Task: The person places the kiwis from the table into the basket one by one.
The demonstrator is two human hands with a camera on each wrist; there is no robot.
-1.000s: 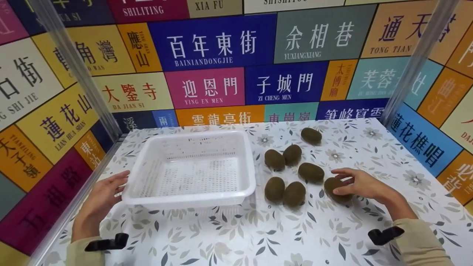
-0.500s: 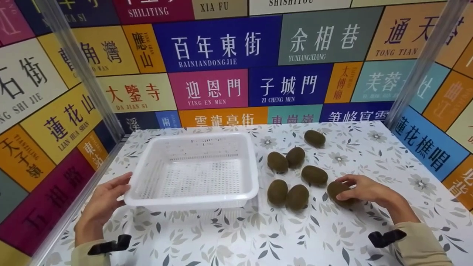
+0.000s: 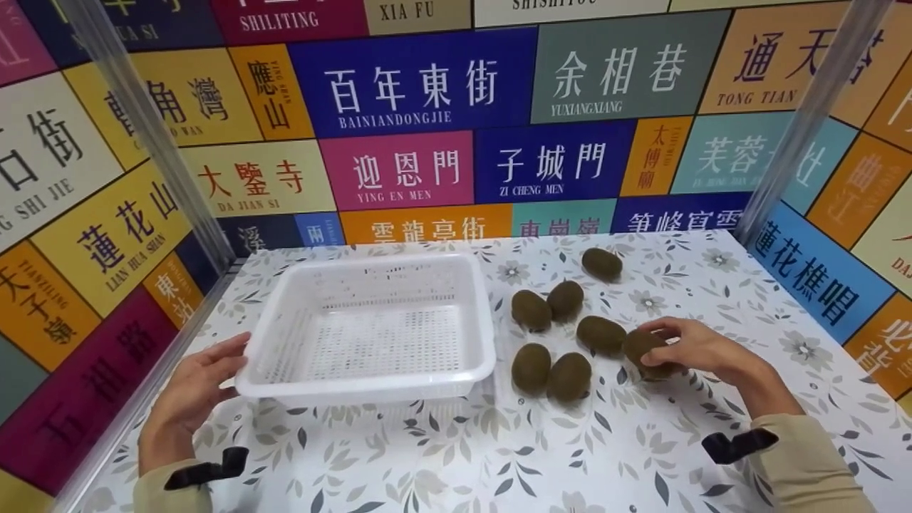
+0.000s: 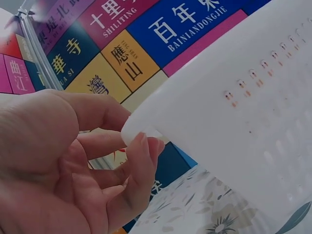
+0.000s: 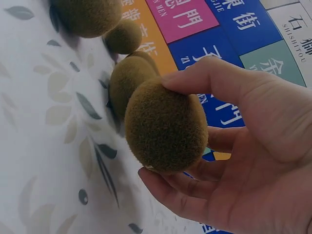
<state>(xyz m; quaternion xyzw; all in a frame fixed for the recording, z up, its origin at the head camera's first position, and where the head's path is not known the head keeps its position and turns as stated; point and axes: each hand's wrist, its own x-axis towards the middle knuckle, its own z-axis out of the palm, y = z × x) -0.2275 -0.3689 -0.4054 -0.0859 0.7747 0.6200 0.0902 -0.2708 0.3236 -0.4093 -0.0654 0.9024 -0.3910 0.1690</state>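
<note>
My right hand (image 3: 702, 350) grips a brown fuzzy kiwi (image 3: 645, 350), thumb on one side and fingers curled on the other. In the right wrist view the held kiwi (image 5: 165, 126) appears off the cloth, with another kiwi (image 5: 130, 80) close behind. My left hand (image 3: 192, 392) pinches the left rim of a white plastic basket (image 3: 370, 388), thumb above and fingertips below, as the left wrist view shows at the rim (image 4: 146, 124). Nothing lies in the basket. Right of it sit loose kiwis: a front pair (image 3: 531, 368), a pair behind (image 3: 565, 299), and a single one (image 3: 601, 335).
One more kiwi (image 3: 602, 264) lies near the table's back edge. A floral white cloth (image 3: 427, 456) covers the table. Behind stands a wall of colourful signs (image 3: 413, 82), with clear upright posts (image 3: 798, 128) at both sides.
My right fingers have closed round the kiwi and raised it slightly, up and left toward its neighbour. My left hand has settled on the basket rim. The other kiwis stay put.
</note>
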